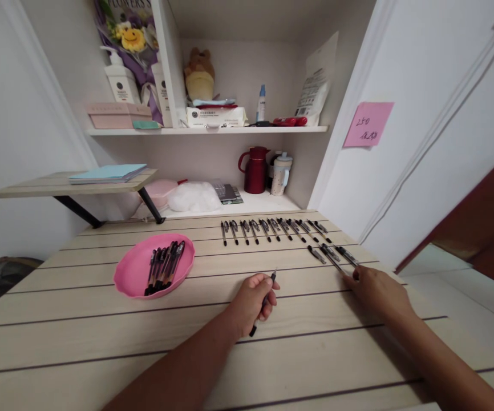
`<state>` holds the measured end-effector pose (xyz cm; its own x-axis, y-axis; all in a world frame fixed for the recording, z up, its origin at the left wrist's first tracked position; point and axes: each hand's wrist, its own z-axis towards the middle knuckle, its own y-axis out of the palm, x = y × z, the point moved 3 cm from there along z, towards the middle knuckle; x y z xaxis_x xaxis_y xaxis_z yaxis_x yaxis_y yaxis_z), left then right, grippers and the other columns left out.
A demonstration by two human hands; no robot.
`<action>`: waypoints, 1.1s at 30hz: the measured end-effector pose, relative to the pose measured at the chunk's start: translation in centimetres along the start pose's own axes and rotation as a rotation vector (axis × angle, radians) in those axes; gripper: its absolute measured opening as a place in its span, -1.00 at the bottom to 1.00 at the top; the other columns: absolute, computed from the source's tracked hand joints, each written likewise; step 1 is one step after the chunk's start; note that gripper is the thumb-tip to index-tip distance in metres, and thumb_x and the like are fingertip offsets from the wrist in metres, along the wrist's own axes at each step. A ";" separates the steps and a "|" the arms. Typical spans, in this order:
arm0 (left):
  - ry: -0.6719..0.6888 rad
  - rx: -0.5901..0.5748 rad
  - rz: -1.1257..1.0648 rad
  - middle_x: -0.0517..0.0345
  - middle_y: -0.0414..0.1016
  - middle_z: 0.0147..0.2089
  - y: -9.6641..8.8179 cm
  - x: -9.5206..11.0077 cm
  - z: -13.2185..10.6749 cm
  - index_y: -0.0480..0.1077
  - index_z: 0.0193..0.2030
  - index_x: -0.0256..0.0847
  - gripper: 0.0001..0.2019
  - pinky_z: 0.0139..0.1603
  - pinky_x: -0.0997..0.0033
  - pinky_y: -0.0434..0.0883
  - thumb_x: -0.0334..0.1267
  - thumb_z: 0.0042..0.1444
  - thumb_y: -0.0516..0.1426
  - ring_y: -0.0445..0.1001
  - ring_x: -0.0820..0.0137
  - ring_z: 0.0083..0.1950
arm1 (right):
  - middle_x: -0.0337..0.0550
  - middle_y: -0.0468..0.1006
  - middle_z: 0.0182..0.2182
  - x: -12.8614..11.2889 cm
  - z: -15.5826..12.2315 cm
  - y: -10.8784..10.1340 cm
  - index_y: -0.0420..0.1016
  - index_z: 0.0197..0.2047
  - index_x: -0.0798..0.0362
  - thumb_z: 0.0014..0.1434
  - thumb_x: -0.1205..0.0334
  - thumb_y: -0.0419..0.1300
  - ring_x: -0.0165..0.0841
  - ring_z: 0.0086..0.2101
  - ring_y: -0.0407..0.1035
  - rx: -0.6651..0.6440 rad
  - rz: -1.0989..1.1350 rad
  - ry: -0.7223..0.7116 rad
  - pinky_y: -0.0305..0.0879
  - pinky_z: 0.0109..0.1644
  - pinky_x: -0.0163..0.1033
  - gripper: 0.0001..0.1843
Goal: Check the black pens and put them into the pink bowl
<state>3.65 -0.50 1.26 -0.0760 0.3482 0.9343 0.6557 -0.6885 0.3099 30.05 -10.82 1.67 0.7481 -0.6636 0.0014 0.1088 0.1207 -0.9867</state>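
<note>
Pink tray [129, 274] holds black pens [164, 266] (red jug [255, 170] behind).

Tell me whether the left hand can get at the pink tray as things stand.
Probably yes: the left hand, already holding a pen, has only bare table between it and the pink tray.

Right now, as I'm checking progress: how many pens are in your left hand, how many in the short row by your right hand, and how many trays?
Pen in left hand: 1
Pens in short row by right hand: 3
Pink tray: 1
Total: 5
</note>
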 end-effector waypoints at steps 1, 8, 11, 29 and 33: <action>0.001 0.003 -0.001 0.32 0.25 -0.58 0.0 0.0 0.0 0.25 -0.33 -0.26 -0.74 -0.75 0.57 -0.13 -0.07 0.03 0.02 0.03 0.68 -0.77 | 0.07 0.52 -0.39 0.0 0.1 0.1 0.44 -0.39 0.08 0.10 -0.02 -0.07 -0.11 -0.36 0.41 0.002 0.006 0.001 0.14 -0.45 -0.19 -0.61; -0.009 0.008 -0.022 0.32 0.26 -0.59 -0.1 -0.1 0.0 0.26 -0.34 -0.27 -0.72 -0.75 0.58 -0.11 -0.05 0.01 0.06 0.05 0.68 -0.76 | 0.05 0.52 -0.39 0.5 0.3 0.0 0.42 -0.41 0.06 0.09 0.01 -0.06 -0.13 -0.37 0.40 0.020 0.026 0.000 0.12 -0.47 -0.20 -0.64; -0.016 0.021 -0.101 0.29 0.28 -0.57 0.0 -0.1 0.0 0.28 -0.32 -0.27 -0.71 -0.72 0.60 -0.01 -0.05 -0.02 0.11 0.15 0.64 -0.73 | 0.03 0.51 -0.41 -0.3 -0.4 -1.3 0.42 -0.41 0.06 0.06 0.01 -0.02 -0.17 -0.41 0.38 0.084 0.053 0.011 0.10 -0.48 -0.22 -0.67; -0.038 0.098 -0.611 -0.08 0.34 -0.01 0.1 -0.1 0.3 0.29 -0.10 -0.22 -0.64 0.01 0.27 0.27 -0.02 0.05 0.07 0.33 0.27 0.03 | -0.26 0.39 -0.61 -12.5 -6.1 -2.2 0.30 -0.53 0.05 0.02 0.26 0.01 -0.43 -0.55 0.22 -0.157 0.803 -0.374 0.06 -0.48 -0.36 -0.86; -0.085 0.113 -0.576 -0.14 0.32 0.01 -0.1 -0.2 0.4 0.30 -0.09 -0.26 -0.60 0.03 0.22 0.26 0.00 0.05 0.06 0.30 0.23 0.06 | -0.08 0.51 -0.46 -8.7 -2.5 -2.0 0.38 -0.45 0.06 0.07 0.26 -0.02 -0.31 -0.43 0.36 0.030 0.259 -0.220 0.05 -0.44 -0.30 -0.81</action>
<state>3.92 -0.20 0.95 -0.3858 0.6988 0.6024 0.6030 -0.3031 0.7379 21.70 -7.18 3.20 0.8765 -0.4328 -0.2107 -0.0869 0.2882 -0.9536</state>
